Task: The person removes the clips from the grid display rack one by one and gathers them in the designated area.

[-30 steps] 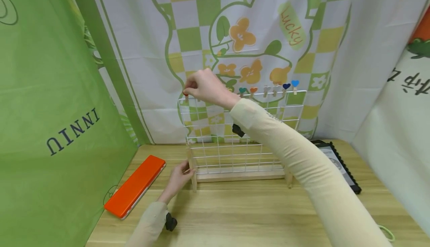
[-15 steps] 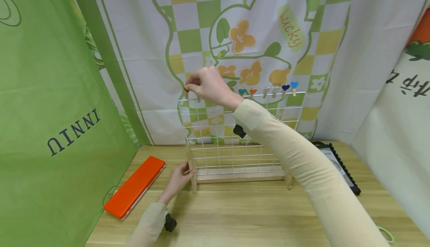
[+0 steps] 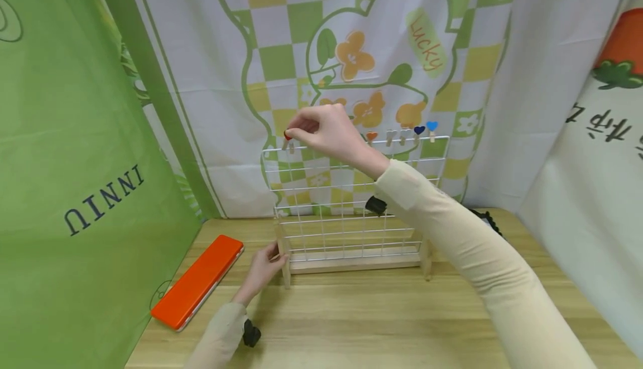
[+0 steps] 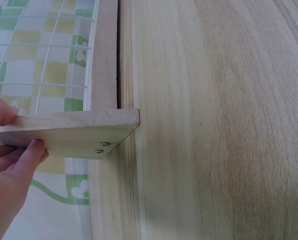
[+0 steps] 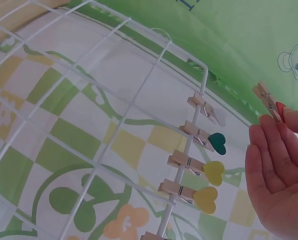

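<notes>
Red-topped clothespin (image 5: 270, 103) now off wire grid (image 5: 131, 104)

Green curtain (image 3: 90, 123) (lettered) beside wooden tabletop (image 3: 361, 316).

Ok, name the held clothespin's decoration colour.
Red decoration, partly hidden; the right wrist view shows it best.

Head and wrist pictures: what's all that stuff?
Table: one, pale wood, underneath
Wooden stand: one, pale, on table
Wire grid: one, white, in stand
Heart clothespins: at least nine, mixed colours, grid's top
Held clothespin: one, red heart, near grid's left
Flat case: one, orange, table's left
Obscured object: one, black, back right
Cloths: three-plus, green, checked, white, around
Sleeves: two, cream, foreground
Wrist cameras: two, black, by sleeves
Left grip: one, on stand's leg
Right grip: one, on held clothespin
</notes>
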`<state>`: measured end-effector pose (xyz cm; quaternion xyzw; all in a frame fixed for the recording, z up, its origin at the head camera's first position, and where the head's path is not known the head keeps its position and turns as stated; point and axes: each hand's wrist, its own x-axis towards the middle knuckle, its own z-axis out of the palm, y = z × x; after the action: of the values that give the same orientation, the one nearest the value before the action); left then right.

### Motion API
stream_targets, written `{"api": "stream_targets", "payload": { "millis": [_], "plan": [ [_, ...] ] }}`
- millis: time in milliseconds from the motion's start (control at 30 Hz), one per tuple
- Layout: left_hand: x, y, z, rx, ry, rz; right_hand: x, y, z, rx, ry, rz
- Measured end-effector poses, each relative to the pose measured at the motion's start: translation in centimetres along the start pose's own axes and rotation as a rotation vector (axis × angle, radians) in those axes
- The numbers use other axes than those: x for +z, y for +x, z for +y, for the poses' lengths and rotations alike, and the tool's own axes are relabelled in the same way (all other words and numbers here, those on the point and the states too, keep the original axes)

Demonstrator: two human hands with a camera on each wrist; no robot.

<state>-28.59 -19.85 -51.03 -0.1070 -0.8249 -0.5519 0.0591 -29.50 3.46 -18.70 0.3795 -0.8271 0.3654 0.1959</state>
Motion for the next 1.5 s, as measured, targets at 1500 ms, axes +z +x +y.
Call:
{"api": "stream_targets", "payload": {
  "millis": [1500],
  "plan": [
    [0.0, 0.1, -0.1, -0.011, -0.019, -0.005, 14.4, -18.1, 8.4, 0.155, 0.188, -0.322]
  ]
}}
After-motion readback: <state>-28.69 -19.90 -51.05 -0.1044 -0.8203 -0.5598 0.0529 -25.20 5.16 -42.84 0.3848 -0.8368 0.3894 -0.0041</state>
